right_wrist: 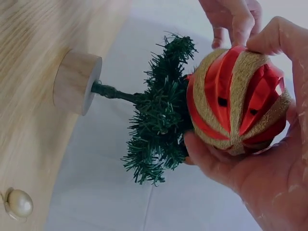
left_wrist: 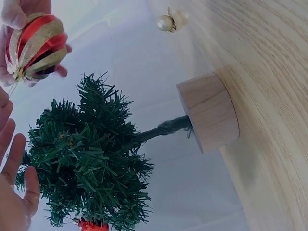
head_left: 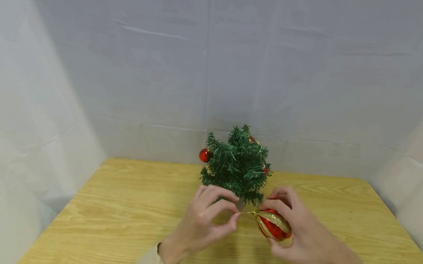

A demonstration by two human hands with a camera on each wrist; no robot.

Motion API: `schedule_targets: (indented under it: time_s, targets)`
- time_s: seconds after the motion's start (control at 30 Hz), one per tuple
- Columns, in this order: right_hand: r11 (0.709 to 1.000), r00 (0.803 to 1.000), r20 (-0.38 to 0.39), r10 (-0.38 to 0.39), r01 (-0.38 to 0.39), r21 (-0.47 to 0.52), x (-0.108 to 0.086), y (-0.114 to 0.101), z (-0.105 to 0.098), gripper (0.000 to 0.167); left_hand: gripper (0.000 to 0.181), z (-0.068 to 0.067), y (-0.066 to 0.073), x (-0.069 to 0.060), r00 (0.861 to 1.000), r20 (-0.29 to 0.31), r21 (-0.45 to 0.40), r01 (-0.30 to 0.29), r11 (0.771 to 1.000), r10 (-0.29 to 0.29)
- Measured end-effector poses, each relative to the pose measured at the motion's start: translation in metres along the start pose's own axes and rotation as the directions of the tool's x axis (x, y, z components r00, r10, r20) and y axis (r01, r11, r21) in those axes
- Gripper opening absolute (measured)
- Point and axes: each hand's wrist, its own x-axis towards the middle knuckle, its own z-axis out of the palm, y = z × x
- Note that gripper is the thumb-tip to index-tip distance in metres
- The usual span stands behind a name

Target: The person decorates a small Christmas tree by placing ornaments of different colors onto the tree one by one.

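Observation:
My right hand (head_left: 306,234) grips a large red bauble with glittery gold stripes (head_left: 274,224), thumb on the near side and fingers over the far side. From its cap a thin gold cord (head_left: 246,212) runs left, drawn straight. The left hand (head_left: 206,221) pinches the cord's end between thumb and fingertips. Just beyond both hands stands a small artificial Christmas tree (head_left: 236,161), its round wooden base (left_wrist: 211,113) best seen in the wrist views. A shiny red ball (head_left: 204,155) hangs on the tree's left side. In the right wrist view the bauble (right_wrist: 236,101) hides part of the branches.
A small pearl-coloured ball (left_wrist: 165,23) with a loop lies on the wooden table (head_left: 128,215), off to one side of the tree base. Another red ball (head_left: 265,169) and an orange-gold one (head_left: 252,139) show among the right branches. White cloth (head_left: 164,73) hangs behind the table.

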Motion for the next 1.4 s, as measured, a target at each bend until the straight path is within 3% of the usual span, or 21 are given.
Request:
schedule_targets:
  time_s: [0.3,0.5,0.6,0.77,0.97,1.07,1.27,1.4]
  targets:
    - [0.999,0.999,0.015,-0.045,0.045,-0.006,0.004,-0.005,0.005,0.046,0.013,0.003,0.003,0.0,0.999,0.031,0.008,-0.01,1.0,0.01]
    - [0.981,0.997,0.061,0.057,-0.067,0.182,0.006,-0.004,0.007,0.034,0.011,0.003,0.003,0.0,0.999,0.034,0.013,-0.032,0.999,0.032]
    - [0.975,0.996,0.052,0.067,-0.077,0.208,0.008,-0.004,0.008,0.031,0.011,0.004,0.003,0.0,0.999,0.034,0.012,-0.041,0.999,0.041]
    - [0.993,0.997,-0.07,-0.032,0.04,0.114,0.013,-0.004,0.014,0.031,0.012,0.004,0.005,0.0,0.998,0.04,0.016,-0.05,0.999,0.049]
    - [0.99,0.971,-0.195,-0.139,0.133,-0.042,0.016,-0.004,0.021,0.019,0.013,0.003,0.006,0.0,0.998,0.045,0.015,-0.048,0.999,0.047]
    - [0.987,0.964,-0.218,-0.15,0.133,-0.092,0.017,-0.006,0.022,0.006,0.013,0.003,0.006,0.001,0.998,0.045,0.017,-0.054,0.998,0.053]
    - [0.98,0.96,-0.228,-0.161,0.128,-0.152,0.018,-0.007,0.023,0.022,0.013,0.004,0.008,0.001,0.998,0.044,0.008,-0.051,0.999,0.05]
    - [0.974,0.957,-0.224,-0.183,0.144,-0.177,0.017,-0.005,0.024,0.022,0.014,0.003,0.007,0.0,0.999,0.047,-0.003,-0.027,1.0,0.027]
